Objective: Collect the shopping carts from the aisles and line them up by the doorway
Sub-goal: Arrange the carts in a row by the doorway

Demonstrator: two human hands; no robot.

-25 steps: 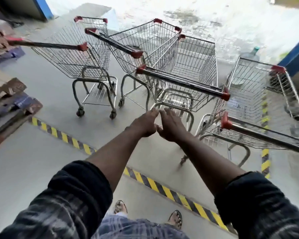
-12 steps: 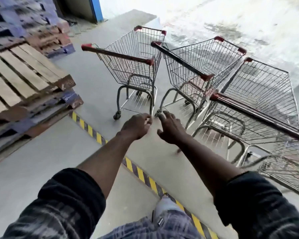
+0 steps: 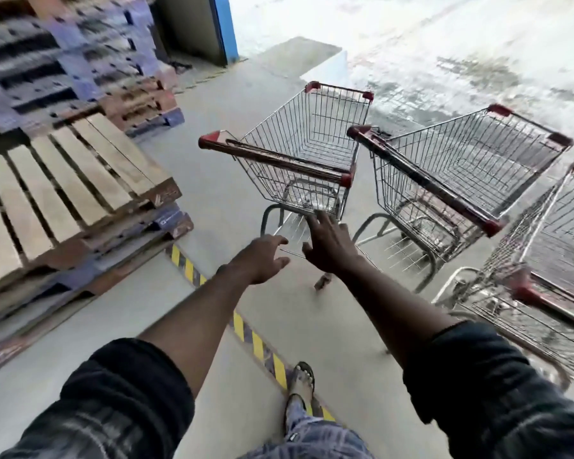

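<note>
Silver wire shopping cart [image 3: 312, 144], red-capped handle [image 3: 275, 160], stands on floor [image 3: 219, 200] near doorway edge, beside second cart [image 3: 471, 160]. Left grip [image 3: 262, 256], right grip [image 3: 328, 243] spread, empty, short of handle. Risk: off-centre shove swings cart into wooden pallets [image 3: 63, 187].

Grey concrete floor [image 3: 212, 200] w/ a yellow-black hazard stripe [image 3: 256, 342] running diagonally across it. Three wire shopping carts [image 3: 471, 167] stand on it at right. Wooden pallets [image 3: 63, 193] are stacked at left.
</note>
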